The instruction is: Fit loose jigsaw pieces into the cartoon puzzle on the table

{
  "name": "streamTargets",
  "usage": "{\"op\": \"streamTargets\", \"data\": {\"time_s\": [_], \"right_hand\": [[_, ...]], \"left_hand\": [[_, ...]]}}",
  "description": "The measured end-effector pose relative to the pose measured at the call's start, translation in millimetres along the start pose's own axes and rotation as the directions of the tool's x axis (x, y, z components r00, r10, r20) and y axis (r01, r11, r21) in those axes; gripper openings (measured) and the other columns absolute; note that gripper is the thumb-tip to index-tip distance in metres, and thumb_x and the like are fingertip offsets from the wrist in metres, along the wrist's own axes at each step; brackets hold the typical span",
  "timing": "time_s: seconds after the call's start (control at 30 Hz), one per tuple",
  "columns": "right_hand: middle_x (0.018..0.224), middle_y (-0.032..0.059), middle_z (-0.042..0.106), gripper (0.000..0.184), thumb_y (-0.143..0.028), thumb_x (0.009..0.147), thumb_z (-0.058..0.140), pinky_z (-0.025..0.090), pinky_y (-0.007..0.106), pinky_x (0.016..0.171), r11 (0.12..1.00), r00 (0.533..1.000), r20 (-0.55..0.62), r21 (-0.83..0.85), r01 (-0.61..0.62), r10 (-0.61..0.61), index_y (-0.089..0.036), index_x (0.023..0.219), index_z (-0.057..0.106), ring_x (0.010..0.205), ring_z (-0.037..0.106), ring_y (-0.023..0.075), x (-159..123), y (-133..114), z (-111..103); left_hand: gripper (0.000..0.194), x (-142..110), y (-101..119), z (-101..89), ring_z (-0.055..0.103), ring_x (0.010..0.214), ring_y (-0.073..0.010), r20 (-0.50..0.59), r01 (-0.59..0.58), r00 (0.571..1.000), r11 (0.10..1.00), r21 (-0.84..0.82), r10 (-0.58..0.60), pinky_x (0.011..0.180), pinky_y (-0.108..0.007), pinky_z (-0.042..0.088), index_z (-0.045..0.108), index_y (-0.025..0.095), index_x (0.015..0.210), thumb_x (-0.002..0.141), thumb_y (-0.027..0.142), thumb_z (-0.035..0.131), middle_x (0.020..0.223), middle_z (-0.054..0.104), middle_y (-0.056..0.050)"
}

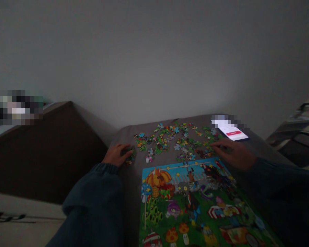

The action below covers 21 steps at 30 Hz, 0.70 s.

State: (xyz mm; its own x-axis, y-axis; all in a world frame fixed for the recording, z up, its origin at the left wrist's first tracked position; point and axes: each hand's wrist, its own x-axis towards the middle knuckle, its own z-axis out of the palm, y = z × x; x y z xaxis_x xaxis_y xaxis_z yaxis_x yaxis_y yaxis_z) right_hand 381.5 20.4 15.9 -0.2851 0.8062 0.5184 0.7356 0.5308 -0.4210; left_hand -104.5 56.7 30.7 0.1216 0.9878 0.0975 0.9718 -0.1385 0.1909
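A colourful cartoon puzzle picture board [193, 206] lies flat in front of me on a grey surface [131, 192]. Beyond it, several loose jigsaw pieces [172, 139] are scattered. My left hand [117, 154] rests at the left end of the scatter, fingers curled over a small cluster of pieces [130, 157]. My right hand [233, 152] lies palm down at the right end, fingers stretched out towards the pieces and touching them. Both arms wear dark blue sleeves.
A lit phone [233, 133] lies at the far right of the grey surface, just past my right hand. A dark brown piece of furniture [48, 151] stands to the left. A plain wall rises behind. A dark frame object [296, 137] sits at the right edge.
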Motion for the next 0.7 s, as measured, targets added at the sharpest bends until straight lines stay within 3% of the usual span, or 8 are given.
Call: {"op": "streamTargets", "data": {"time_s": [0.17,0.4,0.6,0.7], "right_hand": [[0.084,0.0074,0.07,0.023,-0.031,0.09,0.051,0.052,0.035,0.072,0.995,0.995,0.019,0.033,0.094,-0.094,-0.019,0.094,0.07,0.078,0.065,0.0212,0.7,-11.4,3.1],[0.082,0.0069,0.07,0.025,-0.031,0.091,0.049,0.051,0.035,0.071,0.991,0.991,0.044,0.04,0.127,-0.129,-0.019,0.098,0.07,0.077,0.064,0.0201,0.6,-15.3,1.3],[0.085,0.0072,0.07,0.025,-0.03,0.091,0.049,0.051,0.036,0.073,0.988,0.987,0.06,0.04,0.146,-0.148,-0.02,0.101,0.07,0.08,0.063,0.0205,-0.6,-15.6,4.7],[0.086,0.0072,0.07,0.026,-0.031,0.092,0.048,0.051,0.036,0.074,0.989,0.987,0.078,0.042,0.138,-0.141,-0.02,0.103,0.07,0.081,0.063,0.0203,-1.5,-15.5,5.9]], "left_hand": [[0.055,1.5,-2.9,4.8,0.063,0.088,-0.0214,0.042,-0.039,0.998,0.997,-0.059,0.041,0.08,-0.032,0.05,0.065,0.02,0.118,0.075,0.054,0.059,0.099,0.067,-0.008],[0.043,7.2,-5.7,8.3,0.058,0.106,-0.0298,-0.033,-0.006,0.999,0.993,-0.118,0.002,0.096,-0.044,0.044,0.071,0.02,0.099,0.068,0.05,0.065,0.109,0.064,-0.011],[0.044,6.6,0.2,8.8,0.064,0.084,-0.0243,-0.013,0.012,1.0,0.971,-0.241,-0.016,0.077,-0.037,0.052,0.063,0.019,0.095,0.063,0.048,0.069,0.086,0.068,-0.006],[0.043,6.5,8.2,12.6,0.065,0.082,-0.0217,-0.018,-0.002,1.0,0.956,-0.293,-0.003,0.074,-0.034,0.053,0.06,0.018,0.1,0.066,0.046,0.067,0.086,0.067,-0.005]]}}
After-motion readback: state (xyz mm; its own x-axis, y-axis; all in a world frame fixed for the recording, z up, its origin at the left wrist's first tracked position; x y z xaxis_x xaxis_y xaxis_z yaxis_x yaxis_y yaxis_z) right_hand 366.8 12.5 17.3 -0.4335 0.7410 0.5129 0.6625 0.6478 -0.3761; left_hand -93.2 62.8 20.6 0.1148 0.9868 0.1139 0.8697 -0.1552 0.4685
